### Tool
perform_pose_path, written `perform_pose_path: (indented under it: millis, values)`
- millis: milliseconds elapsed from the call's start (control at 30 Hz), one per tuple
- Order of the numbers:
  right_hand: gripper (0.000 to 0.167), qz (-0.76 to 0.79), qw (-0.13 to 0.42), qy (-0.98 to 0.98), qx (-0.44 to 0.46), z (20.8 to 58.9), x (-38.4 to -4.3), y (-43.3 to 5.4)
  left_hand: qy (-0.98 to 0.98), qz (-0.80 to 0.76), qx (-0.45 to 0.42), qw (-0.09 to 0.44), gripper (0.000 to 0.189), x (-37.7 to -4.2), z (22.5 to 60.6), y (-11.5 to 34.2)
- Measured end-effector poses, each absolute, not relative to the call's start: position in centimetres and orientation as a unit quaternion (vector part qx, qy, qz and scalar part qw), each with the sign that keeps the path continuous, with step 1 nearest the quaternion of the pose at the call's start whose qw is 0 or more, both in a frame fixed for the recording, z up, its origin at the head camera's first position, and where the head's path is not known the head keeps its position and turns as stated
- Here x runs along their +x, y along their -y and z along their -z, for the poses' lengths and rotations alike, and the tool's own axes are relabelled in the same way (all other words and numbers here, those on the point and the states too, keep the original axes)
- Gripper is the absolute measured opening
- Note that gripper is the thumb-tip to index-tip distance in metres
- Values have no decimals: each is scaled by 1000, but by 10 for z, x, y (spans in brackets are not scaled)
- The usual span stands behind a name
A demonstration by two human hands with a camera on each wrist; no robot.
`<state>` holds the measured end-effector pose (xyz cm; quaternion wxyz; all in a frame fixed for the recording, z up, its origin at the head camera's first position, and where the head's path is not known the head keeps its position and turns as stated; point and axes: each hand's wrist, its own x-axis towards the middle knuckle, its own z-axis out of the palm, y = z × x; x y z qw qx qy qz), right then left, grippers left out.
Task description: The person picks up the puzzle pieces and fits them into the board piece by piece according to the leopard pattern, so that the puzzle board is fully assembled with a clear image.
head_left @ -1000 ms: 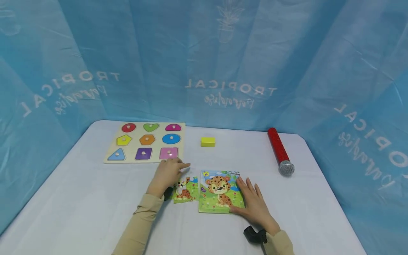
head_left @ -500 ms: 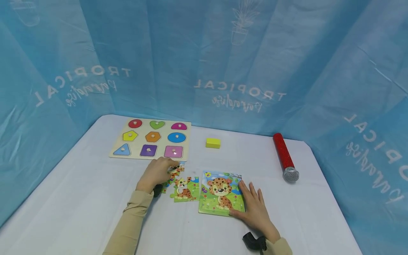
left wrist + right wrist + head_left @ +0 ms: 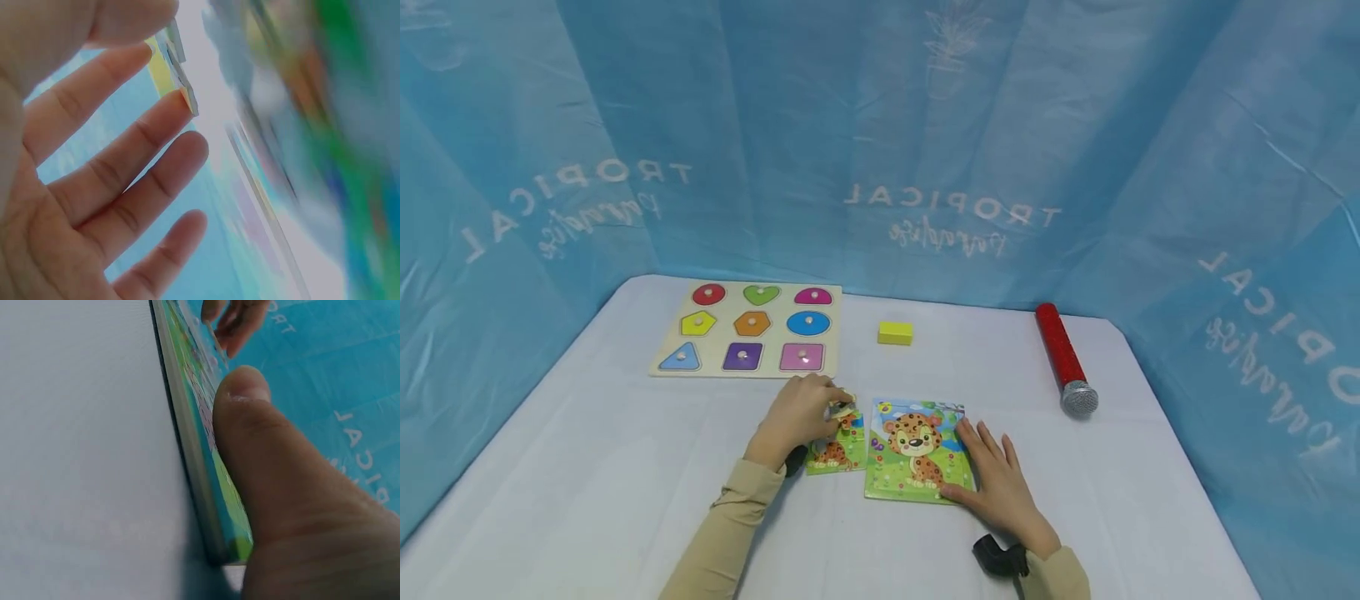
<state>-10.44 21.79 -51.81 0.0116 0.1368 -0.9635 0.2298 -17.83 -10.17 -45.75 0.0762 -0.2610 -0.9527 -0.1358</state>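
In the head view my left hand (image 3: 796, 421) pinches a small jigsaw puzzle piece (image 3: 846, 407) at the far edge of a partly joined leopard puzzle (image 3: 835, 457). The left wrist view shows the thin puzzle piece (image 3: 185, 81) edge-on at the tips of the thumb and fingers, the other fingers spread. Part of the joined puzzle is hidden beneath that hand. Right of it lies a square leopard picture board (image 3: 913, 454). My right hand (image 3: 1000, 492) rests on the board's right edge, fingers extended; in the right wrist view the thumb (image 3: 250, 419) lies along its near side.
A wooden shape board (image 3: 715, 342) with knobbed pieces lies at the back left. Beside it sits a yellow block (image 3: 895, 333). A red microphone (image 3: 1063, 358) lies at the right. Blue curtain (image 3: 880, 150) surrounds the white table (image 3: 587, 483).
My left hand has gone left to puzzle pieces near the shape board, then come back right to the joined puzzle with a piece pinched. My right hand stays on the picture board.
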Motion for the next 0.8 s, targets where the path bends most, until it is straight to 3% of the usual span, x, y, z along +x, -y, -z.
perform_pose_path:
  millis: [200, 367, 800]
  values:
    - [95, -233, 18, 961, 148, 518, -106, -220, 929, 111, -345, 76, 25, -164, 457, 44]
    - [94, -246, 19, 957, 152, 519, -105, -219, 926, 68, -366, 67, 21, -155, 457, 12]
    - [92, -241, 29, 958, 152, 519, -105, -219, 923, 35, -366, 117, 11, -145, 467, -2]
